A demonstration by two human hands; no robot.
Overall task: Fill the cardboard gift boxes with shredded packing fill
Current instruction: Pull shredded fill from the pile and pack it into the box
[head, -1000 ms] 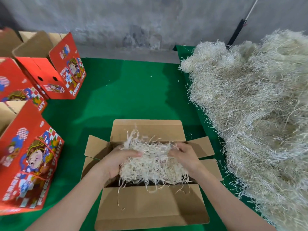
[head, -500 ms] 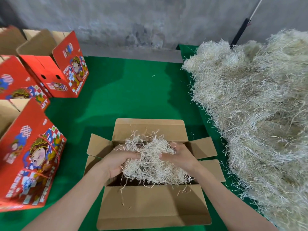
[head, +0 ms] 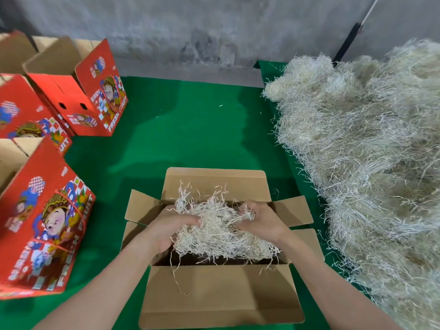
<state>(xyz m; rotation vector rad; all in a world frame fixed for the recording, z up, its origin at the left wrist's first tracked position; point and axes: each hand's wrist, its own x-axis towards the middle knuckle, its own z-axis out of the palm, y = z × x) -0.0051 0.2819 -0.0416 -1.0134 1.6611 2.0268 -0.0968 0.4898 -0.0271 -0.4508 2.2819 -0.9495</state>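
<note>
An open brown cardboard box (head: 219, 296) lies on the green mat in front of me, its four flaps spread outward. A wad of pale shredded fill (head: 219, 232) sits in its opening and rises above the rim. My left hand (head: 169, 229) grips the wad's left side with curled fingers. My right hand (head: 259, 220) grips its right side, strands poking out between the fingers. A few strands hang over the near flap.
A big heap of shredded fill (head: 371, 158) covers the right side. Red printed fruit boxes stand open on the left: one near (head: 45, 229), one far (head: 95, 91), one between (head: 21, 115). Green mat (head: 190, 129) lies beyond the box, a grey wall behind.
Both hands have kneaded the wad over the box; it bunched up, then spread wider again. My right hand has curled tighter into the strands at the far right.
</note>
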